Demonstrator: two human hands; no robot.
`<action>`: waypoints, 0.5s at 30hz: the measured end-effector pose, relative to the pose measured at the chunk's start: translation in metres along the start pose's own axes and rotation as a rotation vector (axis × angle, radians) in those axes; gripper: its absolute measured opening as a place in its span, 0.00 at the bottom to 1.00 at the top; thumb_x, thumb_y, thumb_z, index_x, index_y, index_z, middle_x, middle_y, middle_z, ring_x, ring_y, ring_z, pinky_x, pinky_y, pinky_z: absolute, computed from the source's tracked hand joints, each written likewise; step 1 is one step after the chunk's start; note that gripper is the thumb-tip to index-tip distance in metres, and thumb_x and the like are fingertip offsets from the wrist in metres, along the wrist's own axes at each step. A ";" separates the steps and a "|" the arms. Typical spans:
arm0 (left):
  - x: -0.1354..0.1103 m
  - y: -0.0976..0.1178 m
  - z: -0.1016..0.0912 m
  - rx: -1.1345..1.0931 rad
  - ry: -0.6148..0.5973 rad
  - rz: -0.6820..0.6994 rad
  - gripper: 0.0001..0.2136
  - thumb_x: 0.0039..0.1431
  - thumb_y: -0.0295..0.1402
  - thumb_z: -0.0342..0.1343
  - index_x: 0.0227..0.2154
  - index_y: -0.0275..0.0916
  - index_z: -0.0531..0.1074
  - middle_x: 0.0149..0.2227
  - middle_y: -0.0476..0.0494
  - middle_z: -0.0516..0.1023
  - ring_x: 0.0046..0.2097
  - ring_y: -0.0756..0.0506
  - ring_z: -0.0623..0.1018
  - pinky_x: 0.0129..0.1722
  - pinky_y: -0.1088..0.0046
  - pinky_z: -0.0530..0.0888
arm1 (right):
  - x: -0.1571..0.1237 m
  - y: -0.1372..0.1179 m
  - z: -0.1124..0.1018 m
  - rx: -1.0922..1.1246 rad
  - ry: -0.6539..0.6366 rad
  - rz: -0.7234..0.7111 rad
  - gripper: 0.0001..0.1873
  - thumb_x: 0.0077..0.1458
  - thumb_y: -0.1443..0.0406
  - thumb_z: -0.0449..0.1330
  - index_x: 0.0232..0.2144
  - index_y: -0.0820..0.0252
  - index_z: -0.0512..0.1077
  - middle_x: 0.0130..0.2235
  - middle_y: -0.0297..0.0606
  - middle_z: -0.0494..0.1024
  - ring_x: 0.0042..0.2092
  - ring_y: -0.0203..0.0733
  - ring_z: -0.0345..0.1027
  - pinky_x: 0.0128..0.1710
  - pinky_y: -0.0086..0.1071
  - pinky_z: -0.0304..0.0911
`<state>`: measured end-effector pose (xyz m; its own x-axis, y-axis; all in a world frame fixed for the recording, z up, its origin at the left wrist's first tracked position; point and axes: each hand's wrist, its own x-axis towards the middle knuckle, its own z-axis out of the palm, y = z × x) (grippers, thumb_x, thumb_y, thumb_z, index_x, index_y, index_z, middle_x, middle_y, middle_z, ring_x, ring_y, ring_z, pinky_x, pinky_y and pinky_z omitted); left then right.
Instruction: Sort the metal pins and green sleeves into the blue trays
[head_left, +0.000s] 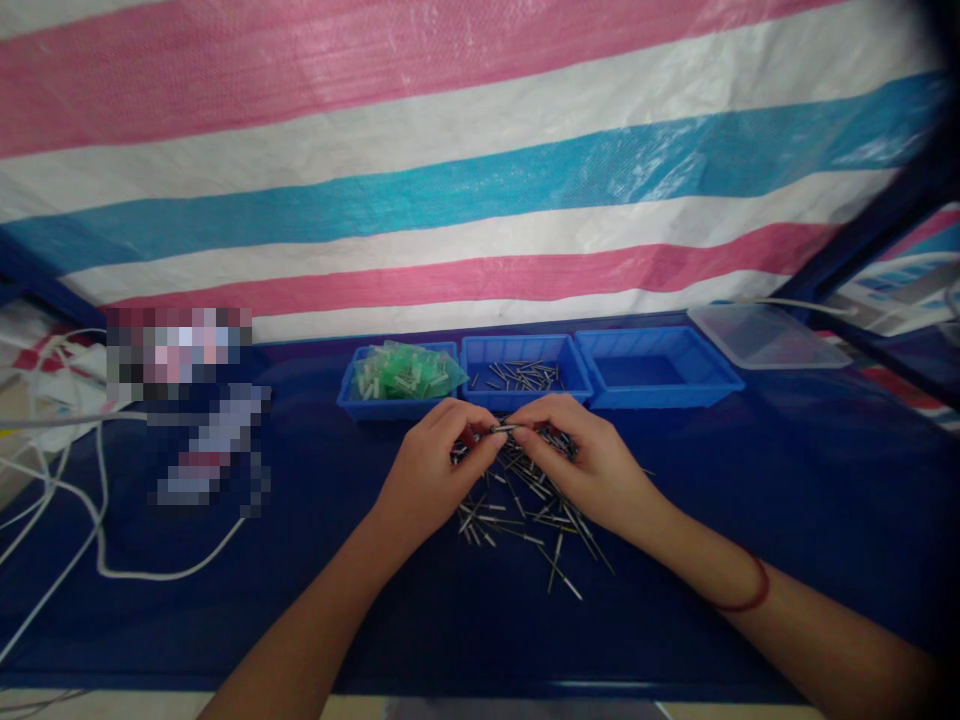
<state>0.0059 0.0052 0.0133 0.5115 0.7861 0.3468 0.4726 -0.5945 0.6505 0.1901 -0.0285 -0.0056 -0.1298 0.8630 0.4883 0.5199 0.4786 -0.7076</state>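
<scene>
My left hand (442,455) and my right hand (585,455) meet above a pile of rivets, thumbs and forefingers pinched together. Between their fingertips is a small silvery blind rivet (505,428), held at both ends. Below my hands, many loose blind rivets (536,485) with thin dark stems and bright sleeves lie scattered on the dark blue table (465,630). My hands partly hide the pile. Just beyond my fingertips, a middle blue tray (472,352) holds several more rivets.
To the left, a blue bin (364,408) contains green plastic bags (409,370) of small parts. An open blue tray (667,392) stands on the right, beside a translucent lid (769,340). White cables (150,575) run across the table's left side. A striped tarp (480,190) hangs behind.
</scene>
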 end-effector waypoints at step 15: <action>0.005 -0.013 -0.035 0.397 -0.183 -0.149 0.09 0.63 0.31 0.47 0.39 0.40 0.73 0.38 0.46 0.76 0.40 0.45 0.76 0.41 0.69 0.70 | 0.026 0.031 -0.015 -0.692 0.113 -0.098 0.13 0.62 0.60 0.52 0.39 0.59 0.74 0.38 0.42 0.76 0.44 0.50 0.62 0.39 0.41 0.51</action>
<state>-0.0227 0.0231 0.0302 0.5187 0.8463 0.1214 0.7705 -0.5242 0.3626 0.2156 0.0064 -0.0070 -0.1349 0.7810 0.6098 0.9323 0.3084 -0.1887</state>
